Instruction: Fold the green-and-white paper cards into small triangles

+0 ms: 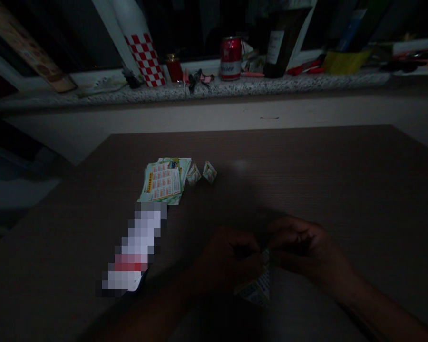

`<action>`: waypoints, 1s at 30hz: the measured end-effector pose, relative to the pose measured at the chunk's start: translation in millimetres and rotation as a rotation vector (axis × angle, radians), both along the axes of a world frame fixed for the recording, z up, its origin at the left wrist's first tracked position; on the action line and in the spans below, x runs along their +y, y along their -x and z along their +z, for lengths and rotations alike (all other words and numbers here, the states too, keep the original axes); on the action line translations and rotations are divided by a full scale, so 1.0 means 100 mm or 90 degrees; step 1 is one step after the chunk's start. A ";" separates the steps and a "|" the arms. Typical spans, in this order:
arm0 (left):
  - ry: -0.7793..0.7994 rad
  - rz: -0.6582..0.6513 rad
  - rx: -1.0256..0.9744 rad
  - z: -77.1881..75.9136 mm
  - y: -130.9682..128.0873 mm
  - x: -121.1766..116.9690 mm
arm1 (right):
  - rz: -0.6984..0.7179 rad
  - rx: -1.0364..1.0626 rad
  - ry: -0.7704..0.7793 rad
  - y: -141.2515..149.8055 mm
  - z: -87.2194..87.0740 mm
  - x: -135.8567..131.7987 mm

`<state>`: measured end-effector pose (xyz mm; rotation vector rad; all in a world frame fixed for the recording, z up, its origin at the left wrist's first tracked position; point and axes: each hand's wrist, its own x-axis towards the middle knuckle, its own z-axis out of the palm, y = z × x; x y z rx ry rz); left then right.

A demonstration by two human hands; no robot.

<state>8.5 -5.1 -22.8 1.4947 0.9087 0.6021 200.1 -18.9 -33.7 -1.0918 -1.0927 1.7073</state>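
you are bringing both hands together low over the surface (324,180), right of the middle of the view. your left hand (235,251) is reaching in from the lower left, its fingers curling inward and grasping one printed paper (257,287). your right hand (306,247) is coming in from the lower right, its fingers bending and their tips meeting near the paper's top end; it is too dark to tell whether they are pinching it. the paper is hanging down between your hands, showing a pointed, folded shape.

two small folded pieces (209,172) are lying side by side beyond your hands, just right of one pile (164,182) of printed sheets, whose number you cannot count as they are overlapping. one pixelated item (139,247) is lying left of your left hand, at the pile's near edge.

on the sill (207,91) behind, one red can (230,59), one checkered bottle (146,57), one small red jar (174,69) and one dark tube (280,47) are standing.
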 end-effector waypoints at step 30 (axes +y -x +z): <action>-0.218 -0.042 0.112 -0.03 -0.04 0.02 | -0.080 -0.106 -0.122 0.12 0.08 -0.03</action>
